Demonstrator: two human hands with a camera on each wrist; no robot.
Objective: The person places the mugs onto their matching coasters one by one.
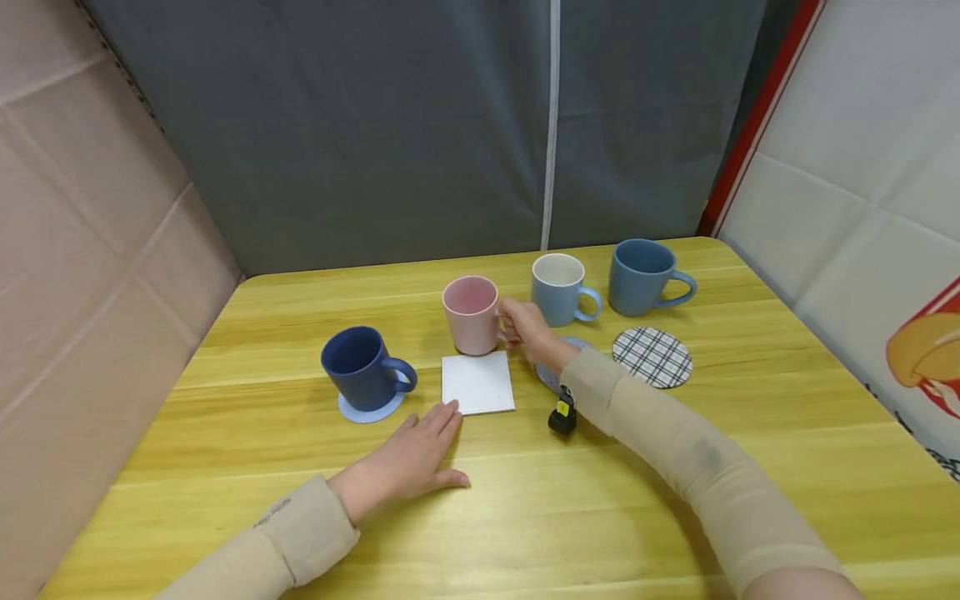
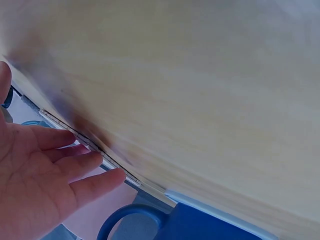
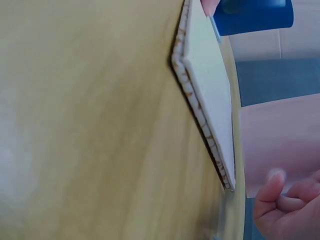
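My right hand point(image 1: 527, 330) grips the handle of a pink mug point(image 1: 471, 321), which stands just behind a white square coaster point(image 1: 478, 385). In the right wrist view the curled fingers sit beside the pink mug point(image 3: 280, 140), and the coaster point(image 3: 212, 95) shows its stitched-looking edge. Whether the mug's base touches the table cannot be told. My left hand point(image 1: 411, 454) lies with straight fingers on the table, fingertips at the coaster's near left corner. The left wrist view shows the left hand point(image 2: 55, 175) with its fingers extended against the coaster's edge.
Left of the coaster, a dark blue mug point(image 1: 363, 371) stands on a light blue round coaster point(image 1: 371, 412). A light blue mug point(image 1: 555, 298) and a medium blue mug point(image 1: 639, 283) stand at back right. A plaid round coaster point(image 1: 652, 357) and a partly hidden grey coaster point(image 1: 547, 378) lie before them.
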